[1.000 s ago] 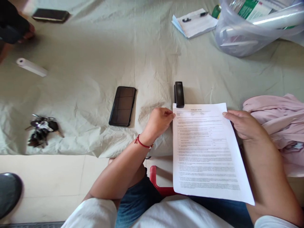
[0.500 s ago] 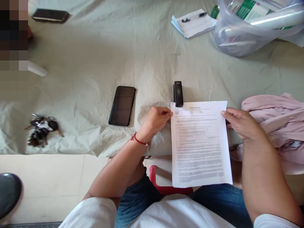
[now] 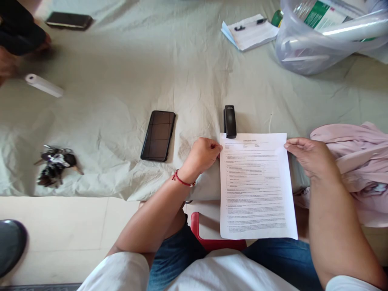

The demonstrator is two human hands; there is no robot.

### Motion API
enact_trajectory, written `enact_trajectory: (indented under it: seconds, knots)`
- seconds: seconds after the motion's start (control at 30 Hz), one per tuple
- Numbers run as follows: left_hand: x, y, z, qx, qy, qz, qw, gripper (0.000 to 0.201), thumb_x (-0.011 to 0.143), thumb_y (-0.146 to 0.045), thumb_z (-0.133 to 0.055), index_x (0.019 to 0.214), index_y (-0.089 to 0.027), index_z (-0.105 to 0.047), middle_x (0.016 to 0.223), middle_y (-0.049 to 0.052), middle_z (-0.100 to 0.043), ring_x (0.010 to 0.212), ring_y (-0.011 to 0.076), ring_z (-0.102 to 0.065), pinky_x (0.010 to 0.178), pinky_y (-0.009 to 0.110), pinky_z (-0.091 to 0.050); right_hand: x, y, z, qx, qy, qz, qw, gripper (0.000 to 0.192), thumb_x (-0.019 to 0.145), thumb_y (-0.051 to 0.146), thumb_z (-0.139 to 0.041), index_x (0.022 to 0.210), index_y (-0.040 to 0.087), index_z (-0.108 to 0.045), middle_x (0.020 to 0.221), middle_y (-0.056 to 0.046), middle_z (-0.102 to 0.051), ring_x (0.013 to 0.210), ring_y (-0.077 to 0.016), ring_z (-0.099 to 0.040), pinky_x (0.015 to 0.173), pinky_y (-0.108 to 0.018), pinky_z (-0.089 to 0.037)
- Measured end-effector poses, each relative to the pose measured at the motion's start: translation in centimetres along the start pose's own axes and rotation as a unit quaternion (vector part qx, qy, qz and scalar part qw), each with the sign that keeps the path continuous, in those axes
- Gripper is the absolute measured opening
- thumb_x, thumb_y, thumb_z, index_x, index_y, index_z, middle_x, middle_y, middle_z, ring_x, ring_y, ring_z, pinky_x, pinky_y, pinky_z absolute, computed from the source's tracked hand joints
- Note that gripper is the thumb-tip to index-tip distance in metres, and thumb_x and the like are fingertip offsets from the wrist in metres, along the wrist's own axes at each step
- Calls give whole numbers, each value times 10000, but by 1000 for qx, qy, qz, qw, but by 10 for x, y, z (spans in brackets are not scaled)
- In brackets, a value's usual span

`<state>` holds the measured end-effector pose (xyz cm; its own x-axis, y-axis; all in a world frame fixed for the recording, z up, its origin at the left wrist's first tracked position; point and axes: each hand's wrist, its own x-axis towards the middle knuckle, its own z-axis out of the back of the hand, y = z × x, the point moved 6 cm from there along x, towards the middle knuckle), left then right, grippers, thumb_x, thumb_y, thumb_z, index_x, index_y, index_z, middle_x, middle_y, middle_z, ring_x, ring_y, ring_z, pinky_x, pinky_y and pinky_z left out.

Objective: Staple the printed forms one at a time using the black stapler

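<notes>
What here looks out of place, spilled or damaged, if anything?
Nothing looks clearly spilled or damaged. Only untidiness stands out: the grey-green cover is wrinkled, and the pink cloth lies bunched up near the right hand, which holds the paper.

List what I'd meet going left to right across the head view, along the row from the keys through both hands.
Bunch of keys → phone → left hand → printed sheet → right hand → pink cloth.
</notes>
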<state>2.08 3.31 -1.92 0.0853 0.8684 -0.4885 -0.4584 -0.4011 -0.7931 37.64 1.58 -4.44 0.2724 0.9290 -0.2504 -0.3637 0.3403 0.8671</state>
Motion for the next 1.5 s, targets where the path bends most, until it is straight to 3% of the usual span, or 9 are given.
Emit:
enact_trajectory:
  seconds: [0.17,0.3,0.43,0.57,0.67,0.8,1.1,1.3,1.5]
  knots:
    - [-4,-4,-4,-10,20,44,999,363,965,-166,-597,605,-199,-614,480,-19,-581,479,103,-368,550,289,-291,-15,32,4,-171,-63,4,983,197,882,388,-784,999,236,-831,899,-47,-822,832,-248,-748,936,-441,-594]
    - [-4,-6,-4,-27,23,42,998,355,954,-142,-591,603,-194,-612,499,-1,-634,482,99,-384,547,273,-284,-35,77,-8,-224,-118,111,961,311,1031,454,-665,1147,235,-852,1056,-98,-853,938,-284,-781,966,-466,-602]
    - [-2,-5,-3,-27,26,34,999,369,947,-151,-584,581,-196,-598,488,4,-621,498,111,-420,555,271,-296,-56,108,-64,-228,3,313,922,380,1098,271,-542,1366,274,-812,1301,-76,-845,1228,-300,-787,1128,-511,-611]
    - [-1,-7,-3,-11,34,17,999,393,944,-143,-583,555,-202,-592,489,8,-627,516,124,-461,581,281,-337,-66,111,-113,-306,66,415,854,702,1080,57,-372,1748,247,-473,1724,-73,-584,1651,-281,-498,1347,-585,-455]
    - [-2,-10,-3,10,36,3,999,421,940,-124,-578,528,-209,-583,486,10,-627,537,136,-507,619,289,-376,-66,109,-130,-358,85,430,824,873,1032,-38,-327,1830,308,-250,1799,-56,-475,1719,-275,-380,1378,-648,-382]
    - [0,-8,-3,27,40,6,999,438,938,-120,-579,510,-214,-577,473,4,-611,524,141,-505,630,294,-389,-67,111,-137,-389,110,439,802,913,1024,-72,-298,1836,325,-172,1806,-67,-444,1711,-268,-388,1389,-686,-333]
    - [4,-6,-6,19,36,5,999,451,905,-100,-584,470,-218,-560,457,10,-604,502,138,-473,600,294,-372,-70,108,-140,-404,103,433,799,857,1050,-56,-303,1829,291,-214,1793,-106,-446,1692,-294,-417,1376,-744,-311]
    - [5,-8,-5,27,31,1,999,448,885,-89,-588,457,-217,-562,457,15,-609,520,144,-495,606,291,-387,-74,109,-146,-413,92,439,793,777,1086,-3,-334,1823,233,-265,1769,-140,-480,1678,-301,-444,1375,-698,-366]
    - [4,-8,-5,28,28,3,999,457,883,-75,-578,450,-218,-548,460,19,-615,512,140,-494,581,290,-375,-75,113,-151,-437,86,453,772,643,1100,26,-338,1721,113,-479,1719,-188,-538,1658,-317,-479,1358,-646,-436]
